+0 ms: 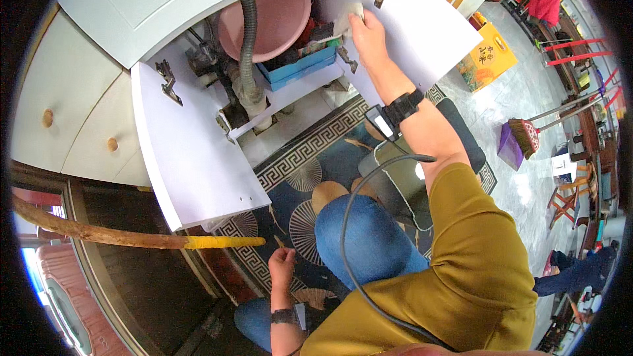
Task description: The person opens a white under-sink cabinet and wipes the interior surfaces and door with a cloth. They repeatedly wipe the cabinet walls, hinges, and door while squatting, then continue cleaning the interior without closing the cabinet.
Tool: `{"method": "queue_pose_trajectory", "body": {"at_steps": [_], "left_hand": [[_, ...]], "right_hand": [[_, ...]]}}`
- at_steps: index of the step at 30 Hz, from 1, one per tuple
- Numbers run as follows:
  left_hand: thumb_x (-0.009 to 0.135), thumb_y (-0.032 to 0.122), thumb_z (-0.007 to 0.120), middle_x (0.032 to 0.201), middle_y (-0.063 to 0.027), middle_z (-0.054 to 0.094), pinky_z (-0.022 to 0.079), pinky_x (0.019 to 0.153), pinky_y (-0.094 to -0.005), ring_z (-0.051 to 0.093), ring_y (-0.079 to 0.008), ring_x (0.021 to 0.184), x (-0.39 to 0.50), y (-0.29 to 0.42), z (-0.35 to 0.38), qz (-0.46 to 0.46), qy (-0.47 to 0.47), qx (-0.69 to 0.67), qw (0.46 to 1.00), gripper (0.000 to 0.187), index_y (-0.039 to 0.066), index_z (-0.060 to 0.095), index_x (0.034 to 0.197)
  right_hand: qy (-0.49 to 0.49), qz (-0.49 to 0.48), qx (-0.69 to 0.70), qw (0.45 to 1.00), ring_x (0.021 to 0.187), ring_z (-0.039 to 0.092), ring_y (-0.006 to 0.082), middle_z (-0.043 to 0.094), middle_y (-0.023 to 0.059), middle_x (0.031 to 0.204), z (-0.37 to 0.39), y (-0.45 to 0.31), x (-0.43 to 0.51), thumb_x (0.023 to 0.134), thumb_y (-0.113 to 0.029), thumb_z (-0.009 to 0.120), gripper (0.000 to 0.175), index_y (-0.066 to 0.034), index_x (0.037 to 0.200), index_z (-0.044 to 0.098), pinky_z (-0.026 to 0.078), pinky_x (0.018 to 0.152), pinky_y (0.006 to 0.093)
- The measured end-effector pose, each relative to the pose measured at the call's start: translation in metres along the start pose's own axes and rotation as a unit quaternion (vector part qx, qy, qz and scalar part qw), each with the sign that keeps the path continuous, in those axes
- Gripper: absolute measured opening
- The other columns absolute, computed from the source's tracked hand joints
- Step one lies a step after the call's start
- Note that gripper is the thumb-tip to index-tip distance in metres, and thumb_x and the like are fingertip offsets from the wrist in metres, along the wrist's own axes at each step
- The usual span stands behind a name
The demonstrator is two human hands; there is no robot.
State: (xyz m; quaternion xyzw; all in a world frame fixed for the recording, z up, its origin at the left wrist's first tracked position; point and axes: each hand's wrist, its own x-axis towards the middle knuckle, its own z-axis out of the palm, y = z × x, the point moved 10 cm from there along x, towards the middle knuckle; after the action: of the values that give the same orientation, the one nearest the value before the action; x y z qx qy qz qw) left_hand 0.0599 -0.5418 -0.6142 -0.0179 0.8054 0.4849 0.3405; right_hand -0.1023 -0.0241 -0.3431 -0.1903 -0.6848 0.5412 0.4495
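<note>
My right hand (368, 37) grips a pale cloth (350, 16) at the right inner side of an open white base cabinet, beside the right door (420, 24). Below the cabinet, my left hand (282, 263) hangs near my knee with its fingers curled together; I see nothing in them. Inside the cabinet, a pink plastic basin (279, 20) leans on its side behind a grey corrugated drain hose (248, 34). In front of the basin lies a blue box (301, 68) with several items in it. A white-bristled brush (329, 39) appears to rest on them.
The left cabinet door (193, 158) stands open. A curved wooden stick (123, 236) with a yellow-wrapped end reaches in from the left. A dark rectangular bin (403, 183) sits on the patterned mat (309, 178). Farther right are a yellow carton (487, 57), a broom (525, 136) and a purple dustpan (509, 148).
</note>
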Motion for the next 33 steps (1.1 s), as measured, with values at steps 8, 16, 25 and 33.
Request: {"method": "queue_pose_trajectory", "body": {"at_steps": [8,16,25,33], "left_hand": [[0.083,0.011,0.061,0.059,-0.0027,0.054,0.038,0.049,-0.0248,0.049,-0.01,0.052,0.005,-0.005,0.005,0.001,0.0,-0.039,0.999,0.012,-0.001,0.059,0.08],[0.082,0.012,0.062,0.059,-0.0045,0.055,0.04,0.05,-0.0268,0.05,-0.0114,0.051,0.005,-0.004,0.001,0.048,0.01,0.006,0.999,0.015,-0.002,0.059,0.078],[0.082,0.012,0.061,0.06,-0.0039,0.055,0.04,0.051,-0.0274,0.051,-0.0115,0.055,0.001,0.007,-0.002,0.058,0.008,0.037,0.998,0.012,0.0,0.06,0.079],[0.083,0.011,0.059,0.06,-0.0038,0.055,0.04,0.052,-0.0272,0.05,-0.0113,0.054,0.005,0.005,0.002,0.058,0.005,0.015,0.998,0.012,0.0,0.06,0.079]], "right_hand": [[-0.093,-0.298,-0.733,0.604,0.098,0.052,0.0247,0.062,0.0093,0.1,0.065,-0.057,0.065,0.075,-0.013,0.051,0.02,-0.0063,0.088,0.065,0.042,0.083,0.0343],[-0.158,-0.324,-0.795,0.488,0.097,0.052,0.0231,0.064,0.0062,0.094,0.07,-0.036,0.063,0.077,-0.013,0.052,0.02,-0.0068,0.088,0.067,0.04,0.083,0.0324],[-0.181,-0.372,-0.779,0.471,0.092,0.054,0.0252,0.065,0.0064,0.089,0.062,-0.049,0.041,0.075,-0.016,0.053,0.018,-0.0063,0.08,0.068,0.042,0.077,0.0374],[-0.205,0.137,-0.157,0.956,0.086,0.06,0.0296,0.062,0.0146,0.089,-0.007,0.014,0.029,0.08,-0.009,0.049,0.025,0.0019,0.102,0.056,0.052,0.069,0.0395]]}}
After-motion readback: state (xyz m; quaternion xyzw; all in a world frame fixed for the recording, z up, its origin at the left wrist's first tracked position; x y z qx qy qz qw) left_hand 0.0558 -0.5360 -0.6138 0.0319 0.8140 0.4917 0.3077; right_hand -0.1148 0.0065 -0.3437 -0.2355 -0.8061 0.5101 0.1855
